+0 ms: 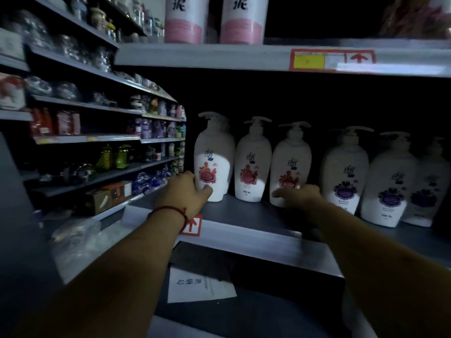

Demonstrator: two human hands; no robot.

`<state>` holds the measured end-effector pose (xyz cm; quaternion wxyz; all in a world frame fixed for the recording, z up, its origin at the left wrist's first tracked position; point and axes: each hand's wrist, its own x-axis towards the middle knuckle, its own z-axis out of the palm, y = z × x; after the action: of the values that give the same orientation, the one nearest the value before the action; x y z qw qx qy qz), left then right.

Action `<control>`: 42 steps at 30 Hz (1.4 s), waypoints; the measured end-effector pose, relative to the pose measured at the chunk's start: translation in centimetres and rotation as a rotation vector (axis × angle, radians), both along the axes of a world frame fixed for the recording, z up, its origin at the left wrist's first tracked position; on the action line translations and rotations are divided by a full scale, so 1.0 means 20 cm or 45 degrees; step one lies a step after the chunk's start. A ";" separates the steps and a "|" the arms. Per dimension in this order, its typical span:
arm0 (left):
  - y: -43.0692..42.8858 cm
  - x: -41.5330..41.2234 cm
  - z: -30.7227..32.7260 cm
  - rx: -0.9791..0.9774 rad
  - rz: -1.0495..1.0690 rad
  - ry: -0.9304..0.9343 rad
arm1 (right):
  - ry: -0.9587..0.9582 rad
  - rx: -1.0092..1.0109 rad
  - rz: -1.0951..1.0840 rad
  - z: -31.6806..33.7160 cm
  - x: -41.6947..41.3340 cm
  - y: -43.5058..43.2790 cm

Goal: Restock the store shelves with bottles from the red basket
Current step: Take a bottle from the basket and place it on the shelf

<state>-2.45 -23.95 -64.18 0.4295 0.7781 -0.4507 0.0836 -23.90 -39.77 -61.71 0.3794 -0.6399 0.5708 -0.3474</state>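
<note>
My left grip [185,191] holds the end bottle [213,152] by its base; right grip [300,195] on the third bottle [290,157], closure unclear. Both stand on the shelf [244,211]. Risk: I hold low on tall bottles; a shove could topple the second bottle [252,162].

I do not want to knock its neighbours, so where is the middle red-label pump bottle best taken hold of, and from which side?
Probably a grip on the neck under the pump, from the front. The middle red-label bottle stands upright, its wide body close to the left bottle, which the left hand holds; front and top are free.
</note>
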 end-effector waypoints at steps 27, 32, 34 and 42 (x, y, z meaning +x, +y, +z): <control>0.36 -1.92 0.03 0.324 -0.570 -0.390 | 0.749 -0.613 0.102 -0.06 -1.94 0.83; 0.24 -2.27 -0.08 0.346 -0.791 -0.398 | 0.813 -0.468 -0.085 -0.26 -2.41 0.95; 0.19 -2.42 -0.14 0.321 -0.904 -0.383 | 0.848 -0.415 -0.170 -0.35 -2.59 1.02; 0.11 -2.82 -0.60 0.547 -1.117 -0.361 | 0.826 -0.140 -0.382 -0.75 -3.11 1.20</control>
<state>-58.94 -21.67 -76.27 0.1888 0.5672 -0.7960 -0.0944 -86.08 -15.74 -76.79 0.0884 -0.6456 0.7294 -0.2082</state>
